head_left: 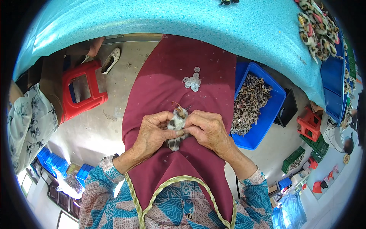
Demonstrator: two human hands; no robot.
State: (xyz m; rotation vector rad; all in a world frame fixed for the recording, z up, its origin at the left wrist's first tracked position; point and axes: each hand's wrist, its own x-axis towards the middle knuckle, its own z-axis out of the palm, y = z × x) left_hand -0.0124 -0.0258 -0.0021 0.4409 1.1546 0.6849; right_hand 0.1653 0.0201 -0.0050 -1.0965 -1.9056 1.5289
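Note:
Between my hands, above my lap, is a small plush piece (177, 123) of white fur with dark patches and a thin orange-brown loop at its top. My left hand (152, 131) pinches its left side, thumb pressed against the middle. On the other side my right hand (207, 128) grips it with thumb and fingertips close to the left thumb. Whatever sits right between the fingertips is hidden. Farther up on the maroon apron (152, 84) lies a little heap of translucent round plastic discs (193, 81).
A blue crate (280, 97) full of spotted plush pieces (251, 103) stands to my right. Ahead is a table with a turquoise cover (171, 19), more plush pieces (318, 30) piled at its right. A red stool (80, 91) and a seated person (36, 122) are at left.

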